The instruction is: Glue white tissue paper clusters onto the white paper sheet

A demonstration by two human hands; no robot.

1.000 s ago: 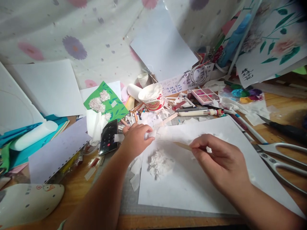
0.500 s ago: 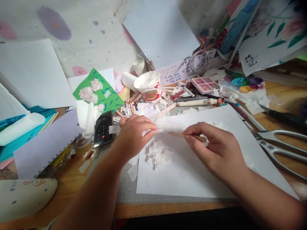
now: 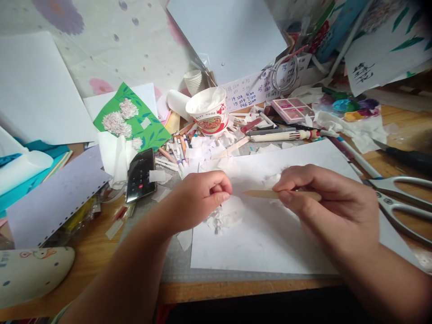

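My right hand (image 3: 324, 207) pinches a thin pointed wooden stick (image 3: 261, 194), its tip directed left above the large white paper sheet (image 3: 270, 243). Facing it, my left hand (image 3: 205, 193) is closed, thumb against curled fingers; a thin whitish piece seems to hang below the fingertips, but the grip itself is hidden. Under and beside those fingertips lies a crumpled white paper cluster (image 3: 219, 221). Another white crumpled bit (image 3: 272, 181) shows behind the stick, partly covered by my right hand.
A paper bowl (image 3: 207, 112) stands behind, among paper scraps and markers. A phone (image 3: 141, 175) and green flower picture (image 3: 131, 119) are at left. Large scissors (image 3: 401, 202), a black-handled knife (image 3: 405, 155) and a pink palette (image 3: 292, 110) are at right.
My left hand has moved slightly down and right, away from the white scraps behind, with its fingers more curled. My right hand has shifted right with the stick. The view has tilted a little.
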